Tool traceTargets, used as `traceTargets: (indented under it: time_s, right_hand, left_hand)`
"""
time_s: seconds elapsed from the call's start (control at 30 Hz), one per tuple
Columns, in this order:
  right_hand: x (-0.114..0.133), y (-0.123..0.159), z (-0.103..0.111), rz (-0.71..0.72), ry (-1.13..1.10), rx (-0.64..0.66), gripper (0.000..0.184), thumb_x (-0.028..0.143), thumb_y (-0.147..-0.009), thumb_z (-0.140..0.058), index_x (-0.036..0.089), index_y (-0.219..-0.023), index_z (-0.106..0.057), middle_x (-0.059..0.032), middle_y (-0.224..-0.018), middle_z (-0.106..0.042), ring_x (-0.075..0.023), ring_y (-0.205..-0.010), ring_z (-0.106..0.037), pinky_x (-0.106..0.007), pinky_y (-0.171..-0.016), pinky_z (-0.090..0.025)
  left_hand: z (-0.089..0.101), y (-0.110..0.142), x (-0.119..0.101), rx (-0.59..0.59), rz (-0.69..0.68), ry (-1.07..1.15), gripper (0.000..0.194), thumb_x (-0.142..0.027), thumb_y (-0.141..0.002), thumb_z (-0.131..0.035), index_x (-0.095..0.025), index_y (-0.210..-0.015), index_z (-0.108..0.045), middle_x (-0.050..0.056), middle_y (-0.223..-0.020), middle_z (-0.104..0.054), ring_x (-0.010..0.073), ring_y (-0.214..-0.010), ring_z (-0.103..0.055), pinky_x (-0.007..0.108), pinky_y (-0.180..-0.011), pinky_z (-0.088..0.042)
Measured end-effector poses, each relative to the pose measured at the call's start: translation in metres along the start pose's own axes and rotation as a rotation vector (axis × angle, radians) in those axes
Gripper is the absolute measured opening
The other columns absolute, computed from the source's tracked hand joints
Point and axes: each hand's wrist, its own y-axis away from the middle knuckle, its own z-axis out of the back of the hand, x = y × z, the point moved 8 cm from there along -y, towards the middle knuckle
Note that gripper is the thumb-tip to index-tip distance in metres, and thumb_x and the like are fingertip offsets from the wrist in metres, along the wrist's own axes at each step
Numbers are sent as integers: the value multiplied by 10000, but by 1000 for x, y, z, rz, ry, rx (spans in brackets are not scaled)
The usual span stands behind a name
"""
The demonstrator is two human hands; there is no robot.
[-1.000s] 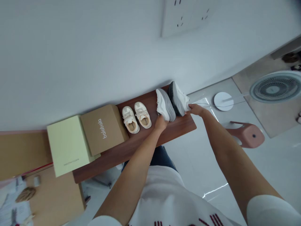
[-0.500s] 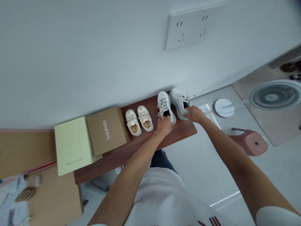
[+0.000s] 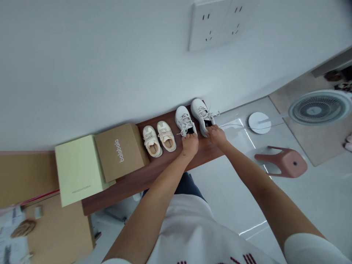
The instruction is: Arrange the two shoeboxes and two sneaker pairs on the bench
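Note:
Two white lace-up sneakers stand upright side by side at the right end of a dark wooden bench [image 3: 154, 172], toes toward the wall. My left hand [image 3: 189, 143] is closed on the heel of the left sneaker [image 3: 184, 120]. My right hand [image 3: 216, 134] is closed on the heel of the right sneaker [image 3: 200, 112]. A pair of small cream children's shoes [image 3: 158, 138] sits just to the left of them.
A brown shoebox [image 3: 121, 151] and a pale green box [image 3: 78, 169] lie further left on the bench. A cardboard surface [image 3: 57, 231] is at lower left. On the tiled floor to the right stand a pink stool [image 3: 283, 163] and a white fan [image 3: 320, 108].
The two white sneakers were tipped on their sides showing grey soles; now they stand upright on the bench, set down close together, with both hands still at their heels.

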Motion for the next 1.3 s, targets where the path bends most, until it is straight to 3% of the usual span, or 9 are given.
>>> traceTargets:
  time_s: [0.33, 0.53, 0.63, 0.77, 0.93, 1.03, 1.13, 1.23, 1.3]
  right_hand:
    - [2, 3, -8, 1, -5, -2, 194, 241, -966, -520, 131, -992, -678, -169, -1028, -708, -278, -1033, -595, -319, -795, -415]
    - [6, 2, 2, 2, -31, -11, 226, 278, -937, -568, 113, -1026, -695, -170, -1024, -702, -293, -1036, -591, -354, -820, -414]
    - [5, 3, 24, -30, -61, -108, 291, 347, -958, -539, 121, -1038, -702, -166, -1014, -704, -302, -1008, -592, -369, -815, -416]
    - [4, 8, 73, -30, -135, -334, 302, 356, -977, -501, 141, -1049, -701, -152, -1020, -711, -291, -985, -596, -374, -822, -431]
    - [25, 48, 142, 84, -260, -621, 268, 337, -980, -521, 164, -1114, -675, -133, -1051, -723, -258, -964, -632, -378, -854, -469]
    - [55, 93, 159, 180, -341, -715, 246, 307, -966, -558, 178, -1152, -655, -122, -1045, -731, -246, -960, -661, -380, -881, -491]
    - [93, 128, 140, 221, -450, -616, 276, 296, -970, -532, 179, -1197, -638, -132, -1073, -736, -255, -991, -676, -396, -906, -506]
    - [144, 139, 81, 241, -455, -93, 354, 269, -958, -514, 156, -1279, -613, -150, -1145, -726, -272, -1060, -676, -401, -927, -513]
    - [181, 150, 43, 294, -352, 295, 360, 254, -918, -564, 169, -1259, -639, -153, -1185, -717, -291, -1080, -678, -401, -919, -516]
  left_hand:
    - [0, -5, -12, -6, -11, -5, 276, -87, -914, -499, -83, -1176, -584, 208, -1124, -677, 310, -1183, -575, 470, -971, -430]
    - [6, 0, -19, 10, -19, 4, 254, -154, -933, -542, -79, -1170, -595, 215, -1126, -675, 306, -1184, -578, 434, -956, -425]
    - [26, 2, -26, -49, -61, 24, 294, -269, -953, -561, -88, -1185, -582, 212, -1133, -669, 312, -1189, -569, 428, -956, -425]
    - [78, 10, -38, -197, -114, 73, 308, -319, -981, -523, -127, -1220, -552, 171, -1125, -669, 295, -1165, -589, 418, -952, -432]
    - [145, 78, -37, -378, -324, 265, 275, -249, -1033, -358, -185, -1201, -567, 90, -1051, -703, 213, -992, -656, 353, -878, -470]
    - [152, 147, -8, -438, -378, 385, 279, -254, -1030, -332, -204, -1100, -598, 70, -967, -711, 193, -898, -662, 325, -833, -477]
    - [117, 203, 41, -332, -251, 455, 275, -262, -1018, -313, -210, -1001, -582, 58, -856, -693, 191, -796, -655, 310, -761, -479]
    - [67, 249, 107, -184, 62, 493, 260, -254, -1000, -297, -230, -902, -536, 34, -769, -666, 190, -707, -646, 301, -694, -456]
    - [47, 281, 152, -191, 280, 511, 252, -269, -988, -303, -242, -836, -503, 23, -719, -644, 197, -680, -640, 301, -672, -440]
